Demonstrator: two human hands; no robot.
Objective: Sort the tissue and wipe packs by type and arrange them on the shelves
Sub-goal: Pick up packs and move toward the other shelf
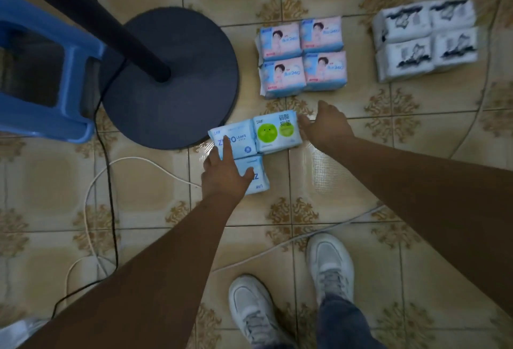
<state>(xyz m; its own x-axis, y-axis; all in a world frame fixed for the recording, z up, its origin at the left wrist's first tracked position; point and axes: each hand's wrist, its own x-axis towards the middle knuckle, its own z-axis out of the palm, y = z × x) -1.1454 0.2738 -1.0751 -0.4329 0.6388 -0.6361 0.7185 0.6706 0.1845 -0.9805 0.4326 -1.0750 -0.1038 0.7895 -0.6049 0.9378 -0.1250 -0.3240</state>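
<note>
L hand (226,173) rests flat, fingers straight, on blue ZERO LEAKS packs (236,140); R hand (323,123), fingers loosely extended, touches green-dot pack (276,133) edge.

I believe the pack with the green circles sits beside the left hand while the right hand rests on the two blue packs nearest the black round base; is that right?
Not quite: the hands are swapped. In the head view the pack with the green circles sits beside the right hand, while the left hand rests on the two blue packs nearest the black round base.

Stand base (172,79) blocks left; bare floor (347,182) right.
</note>
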